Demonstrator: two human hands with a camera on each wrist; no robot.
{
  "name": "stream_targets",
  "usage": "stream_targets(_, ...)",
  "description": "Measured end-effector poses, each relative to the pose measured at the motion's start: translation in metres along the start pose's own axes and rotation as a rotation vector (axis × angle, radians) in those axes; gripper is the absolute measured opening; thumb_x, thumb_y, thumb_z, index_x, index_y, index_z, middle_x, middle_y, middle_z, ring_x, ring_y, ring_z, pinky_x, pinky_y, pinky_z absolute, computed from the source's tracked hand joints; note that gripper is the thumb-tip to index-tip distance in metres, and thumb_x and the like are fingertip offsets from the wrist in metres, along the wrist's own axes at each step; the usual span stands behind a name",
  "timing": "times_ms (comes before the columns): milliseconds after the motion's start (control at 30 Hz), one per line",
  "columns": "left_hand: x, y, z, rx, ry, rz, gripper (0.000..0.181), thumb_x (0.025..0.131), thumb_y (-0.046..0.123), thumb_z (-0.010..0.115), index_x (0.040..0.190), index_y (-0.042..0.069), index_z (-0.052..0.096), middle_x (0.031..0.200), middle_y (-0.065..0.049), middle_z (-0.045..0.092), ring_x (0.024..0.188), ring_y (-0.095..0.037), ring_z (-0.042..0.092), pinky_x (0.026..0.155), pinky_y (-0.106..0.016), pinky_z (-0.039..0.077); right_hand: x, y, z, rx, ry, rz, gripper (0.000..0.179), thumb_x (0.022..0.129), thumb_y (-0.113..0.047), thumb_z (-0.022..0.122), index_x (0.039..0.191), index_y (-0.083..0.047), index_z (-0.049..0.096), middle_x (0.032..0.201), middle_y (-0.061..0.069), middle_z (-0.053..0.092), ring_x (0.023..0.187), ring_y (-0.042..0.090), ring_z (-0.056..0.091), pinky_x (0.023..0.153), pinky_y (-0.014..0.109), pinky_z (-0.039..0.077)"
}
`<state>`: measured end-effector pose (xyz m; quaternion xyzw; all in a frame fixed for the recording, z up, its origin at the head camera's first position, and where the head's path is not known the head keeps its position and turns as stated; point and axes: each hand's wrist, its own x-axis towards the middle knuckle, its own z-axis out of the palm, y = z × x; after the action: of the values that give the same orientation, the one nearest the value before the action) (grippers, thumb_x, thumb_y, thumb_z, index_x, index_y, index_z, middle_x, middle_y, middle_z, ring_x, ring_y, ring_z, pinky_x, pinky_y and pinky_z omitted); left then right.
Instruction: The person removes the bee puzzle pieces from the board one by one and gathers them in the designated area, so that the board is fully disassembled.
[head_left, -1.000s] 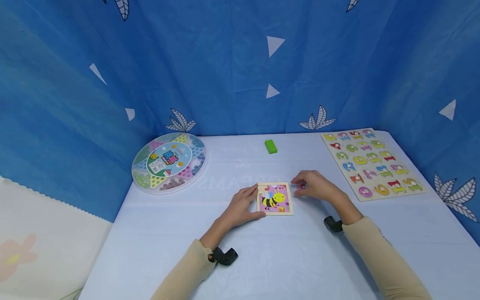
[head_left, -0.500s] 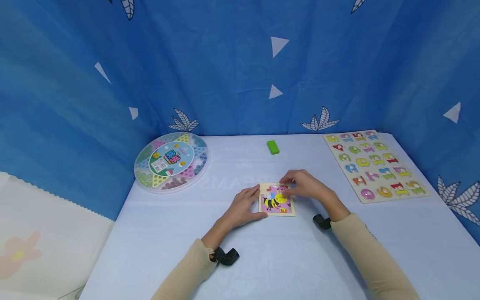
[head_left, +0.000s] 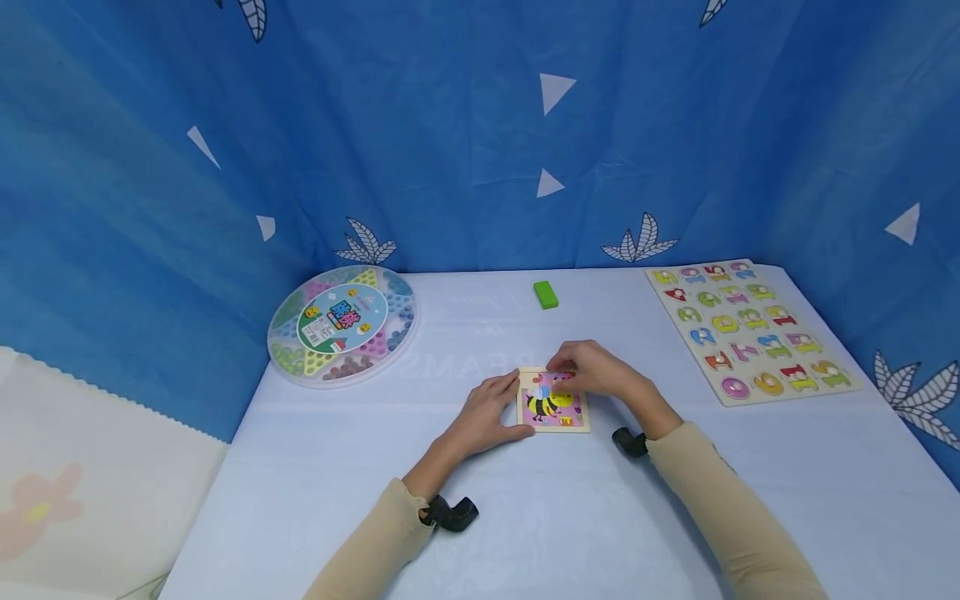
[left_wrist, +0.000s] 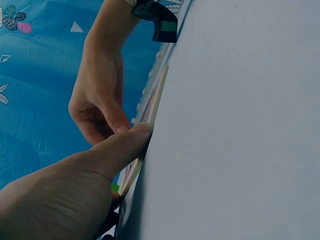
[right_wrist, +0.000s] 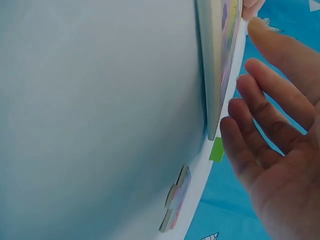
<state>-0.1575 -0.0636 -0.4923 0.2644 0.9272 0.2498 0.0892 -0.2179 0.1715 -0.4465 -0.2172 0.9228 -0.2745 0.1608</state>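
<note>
A small square wooden jigsaw puzzle [head_left: 536, 418] with a bee picture lies on the table. My left hand [head_left: 486, 417] holds it by the left side, fingers at the upper left corner and thumb at the lower left. In the left wrist view that thumb [left_wrist: 135, 136] presses on the frame's edge. My right hand [head_left: 596, 369] is over the puzzle's upper right part, fingertips right at the picture. Seen from the right wrist, its loosely bent fingers [right_wrist: 270, 112] show nothing between them. A loose puzzle piece [right_wrist: 177, 200] lies on the table there; the right hand hides it in the head view.
Behind the puzzle lies a green block [head_left: 546, 295]. A round Chinese checkers set [head_left: 342, 327] sits at the back left, a wooden number puzzle board [head_left: 750, 332] at the right. Blue curtain [head_left: 465, 133] hangs behind the white table [head_left: 555, 508].
My right hand has moved left, from beside the puzzle to over its upper right part. The left hand keeps its hold on the frame.
</note>
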Motion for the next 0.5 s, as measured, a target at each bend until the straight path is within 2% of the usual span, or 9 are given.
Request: stream_targets(500,-0.0005,-0.0008,0.0007,0.001,0.01,0.013,0.087,0.087,0.051,0.067,0.151,0.003,0.032,0.162,-0.005,0.025,0.146,-0.028,0.028,0.116,-0.05,0.028,0.0052,0.0002,0.0016,-0.024,-0.025,0.017,0.027,0.081,-0.023,0.08,0.106,-0.013,0.075,0.098,-0.002,0.066,0.088,0.014,0.057,0.086,0.032,0.053)
